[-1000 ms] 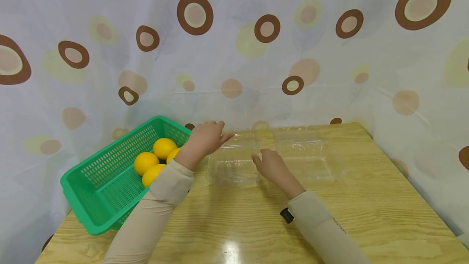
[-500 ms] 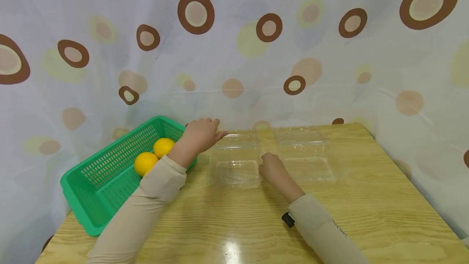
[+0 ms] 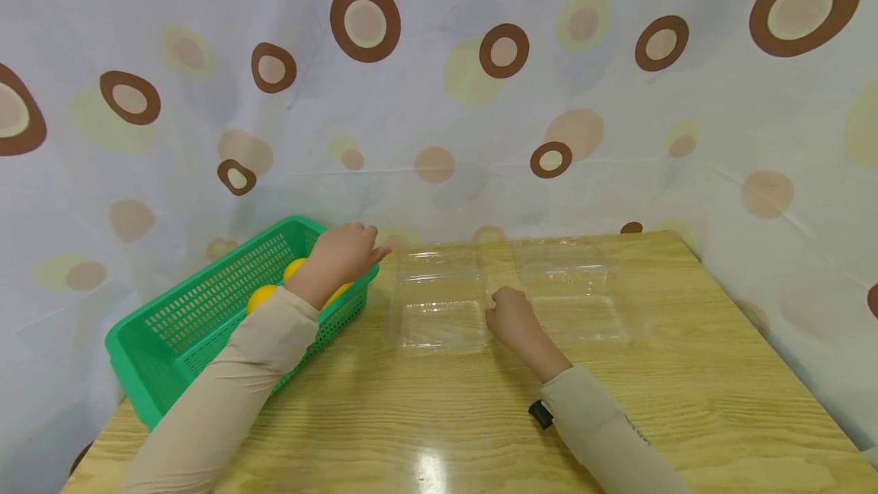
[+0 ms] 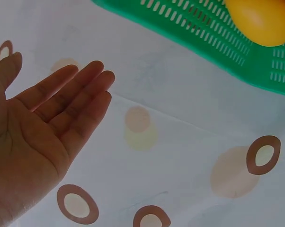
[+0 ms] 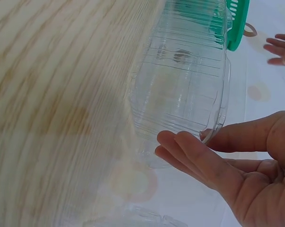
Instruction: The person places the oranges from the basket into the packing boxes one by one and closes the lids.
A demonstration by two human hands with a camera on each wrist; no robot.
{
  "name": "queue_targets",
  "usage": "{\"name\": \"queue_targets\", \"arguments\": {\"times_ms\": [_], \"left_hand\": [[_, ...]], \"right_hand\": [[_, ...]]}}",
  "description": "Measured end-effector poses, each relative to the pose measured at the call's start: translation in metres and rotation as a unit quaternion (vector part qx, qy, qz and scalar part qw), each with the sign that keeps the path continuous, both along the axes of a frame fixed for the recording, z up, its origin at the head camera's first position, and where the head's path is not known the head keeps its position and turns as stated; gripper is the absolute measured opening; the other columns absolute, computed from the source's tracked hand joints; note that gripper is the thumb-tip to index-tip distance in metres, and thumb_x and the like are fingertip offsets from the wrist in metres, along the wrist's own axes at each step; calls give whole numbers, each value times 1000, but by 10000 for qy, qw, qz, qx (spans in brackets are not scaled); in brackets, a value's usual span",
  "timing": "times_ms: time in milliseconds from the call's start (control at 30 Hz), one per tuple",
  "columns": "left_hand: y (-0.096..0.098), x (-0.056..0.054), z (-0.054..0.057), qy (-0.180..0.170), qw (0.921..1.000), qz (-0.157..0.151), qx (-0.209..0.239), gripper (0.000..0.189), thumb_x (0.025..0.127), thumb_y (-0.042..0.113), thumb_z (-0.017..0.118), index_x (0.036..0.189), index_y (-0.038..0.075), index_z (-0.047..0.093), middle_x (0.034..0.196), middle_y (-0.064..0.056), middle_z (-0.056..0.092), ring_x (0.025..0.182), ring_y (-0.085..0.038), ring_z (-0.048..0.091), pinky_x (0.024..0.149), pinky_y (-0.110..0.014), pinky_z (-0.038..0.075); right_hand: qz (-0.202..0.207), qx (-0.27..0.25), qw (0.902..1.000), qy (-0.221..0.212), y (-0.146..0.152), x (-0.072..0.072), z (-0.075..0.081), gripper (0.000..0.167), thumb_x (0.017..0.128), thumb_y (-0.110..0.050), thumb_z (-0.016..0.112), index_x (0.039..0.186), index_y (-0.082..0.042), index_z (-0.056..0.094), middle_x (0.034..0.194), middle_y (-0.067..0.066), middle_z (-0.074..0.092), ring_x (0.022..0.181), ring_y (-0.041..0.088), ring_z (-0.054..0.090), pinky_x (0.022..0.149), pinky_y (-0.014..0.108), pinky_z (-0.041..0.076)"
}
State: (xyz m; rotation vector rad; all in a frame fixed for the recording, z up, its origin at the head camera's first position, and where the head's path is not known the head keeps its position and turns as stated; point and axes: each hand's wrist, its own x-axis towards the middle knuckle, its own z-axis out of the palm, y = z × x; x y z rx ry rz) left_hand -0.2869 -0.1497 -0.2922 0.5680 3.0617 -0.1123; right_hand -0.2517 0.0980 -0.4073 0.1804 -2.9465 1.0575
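My left hand [image 3: 341,255] hovers over the right end of a green plastic basket [image 3: 206,284]. In the left wrist view its fingers [image 4: 71,97] are extended and the palm holds nothing. Several round yellow-orange fruits [image 3: 261,296] lie in the basket, partly covered by my arm. My right hand [image 3: 514,322] is at the near right side of a clear plastic box [image 3: 439,326] with its lid [image 3: 439,260] folded open behind. In the right wrist view, the thumb and fingers [image 5: 199,156] pinch the rim of that clear box [image 5: 175,90] at its corner.
A second clear plastic box [image 3: 576,315] stands to the right of the first, also open. Both are on a wooden table [image 3: 425,410]. A patterned white curtain [image 3: 439,97] hangs behind the table and at its sides.
My left hand has moved left from beside the left clear box to over the basket. My right hand has shifted slightly and its fingers have closed on the box's rim.
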Motion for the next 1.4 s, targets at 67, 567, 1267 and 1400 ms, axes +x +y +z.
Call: {"name": "queue_targets", "arguments": {"times_ms": [67,567,1267,1400], "left_hand": [[-7,-3,-5,-125,9998,132,-55,42,101,35,48,109,-5,59,99,-17,64,88,-31,63,74,-41,54],[-45,-27,-30,-1370,9897,406,-38,22,101,8,41,112,-3,57,91,-14,59,79,-24,57,71,-33,48],[-62,-32,-61,-1738,9846,189,79,22,88,-8,58,109,-3,58,104,-14,60,91,-27,53,84,-38,45],[-64,-36,-66,-1782,9837,252,-61,34,90,-6,56,125,-4,55,123,-20,57,107,-32,53,94,-44,43]], "right_hand": [[16,-39,10000,-11,0,0,-1,31,90,4,58,111,25,55,111,39,59,48,10,41,49,22,39],[13,-74,9999,-72,0,0,-2,32,91,3,57,115,25,53,74,20,65,42,6,34,42,17,28],[30,7,10000,-29,2,0,-1,31,90,3,59,112,24,56,84,27,66,44,8,35,43,19,28],[30,-5,10000,-48,2,0,-2,31,91,3,59,113,24,56,82,27,66,44,8,35,43,19,28]]}}
